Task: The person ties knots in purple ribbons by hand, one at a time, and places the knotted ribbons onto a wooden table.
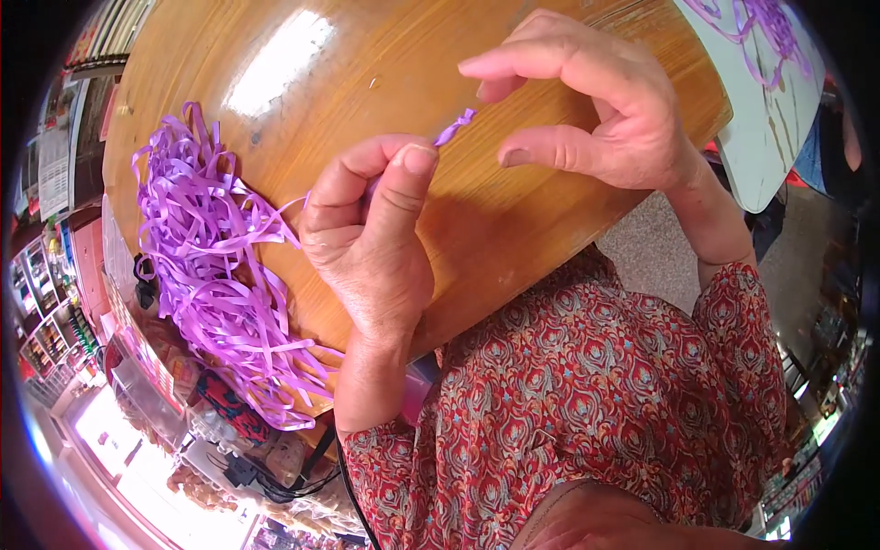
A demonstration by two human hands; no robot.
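Observation:
My left hand (376,220) is closed over the wooden table, pinching a purple ribbon (456,126) between thumb and forefinger. A short, twisted or knotted end of it sticks out past the fingertips, and a strand trails from behind the hand toward the left. My right hand (596,110) hangs to the right of that end, thumb and fingers spread apart, holding nothing. Left of my left hand lies a large tangled heap of purple ribbon (215,266), some strands reaching to the table's near edge. The part of the ribbon inside my left hand is hidden.
The wooden table (495,220) has a rounded outline and a bright glare patch at its far left. At the right stands a pale tabletop (765,137) with more purple ribbon (775,37) on it. Bags and cables (252,472) crowd the lower left, near shelves (46,321).

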